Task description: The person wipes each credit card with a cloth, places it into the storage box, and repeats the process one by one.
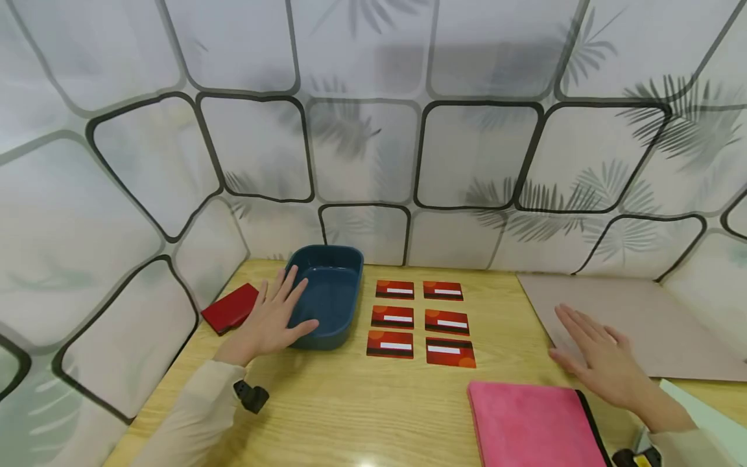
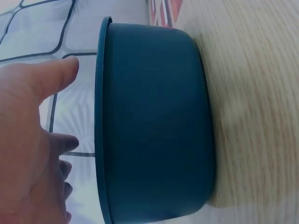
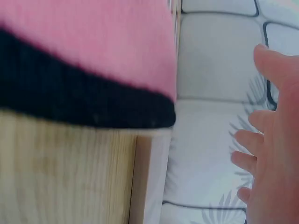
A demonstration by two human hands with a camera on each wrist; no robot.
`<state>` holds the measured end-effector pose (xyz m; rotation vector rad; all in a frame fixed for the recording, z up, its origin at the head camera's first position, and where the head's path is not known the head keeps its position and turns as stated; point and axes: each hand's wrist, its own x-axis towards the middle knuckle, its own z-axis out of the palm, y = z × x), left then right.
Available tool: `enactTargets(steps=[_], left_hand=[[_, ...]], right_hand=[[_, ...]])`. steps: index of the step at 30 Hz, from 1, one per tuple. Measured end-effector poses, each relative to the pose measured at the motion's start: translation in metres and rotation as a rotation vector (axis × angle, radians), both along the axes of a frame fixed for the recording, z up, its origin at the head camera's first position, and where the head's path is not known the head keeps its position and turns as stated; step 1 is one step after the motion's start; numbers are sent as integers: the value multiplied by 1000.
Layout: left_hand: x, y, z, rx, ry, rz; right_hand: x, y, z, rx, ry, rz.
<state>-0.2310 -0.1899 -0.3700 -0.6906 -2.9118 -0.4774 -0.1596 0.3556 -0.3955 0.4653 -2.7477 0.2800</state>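
Note:
My left hand (image 1: 270, 322) hovers with spread, straight fingers over the left side of a dark blue plastic basin (image 1: 329, 298). In the left wrist view, the hand (image 2: 30, 140) is apart from the basin's rim (image 2: 100, 121). My right hand (image 1: 601, 360) is held with straight fingers above the edge of a pinkish-grey board (image 1: 659, 324), holding nothing. Nearest to it on the table is a pink folded cloth-like item (image 1: 533, 421) with a black edge, seen close up in the right wrist view. Several red cards (image 1: 390, 344) lie in two columns right of the basin.
A red wallet-like item (image 1: 230, 309) lies left of the basin, partly behind the left hand. A pale green sheet (image 1: 706, 415) sits at the lower right. Patterned curtain walls (image 1: 362, 155) stand behind and beside the wooden table (image 1: 327, 408).

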Motion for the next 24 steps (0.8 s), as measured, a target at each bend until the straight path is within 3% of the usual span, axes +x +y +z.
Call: enactTargets(steps=[7, 11, 20, 24], left_hand=[[-4, 6, -1, 25, -20, -10], [-7, 13, 2, 21, 7, -16], [-12, 41, -4, 124, 57, -121], [-20, 50, 1, 111, 86, -150]], right_hand=[[6, -24, 0, -21, -7, 81], [8, -36, 0, -24, -28, 120], [17, -58, -7, -1, -35, 172], [21, -66, -12, -4, -67, 208]])
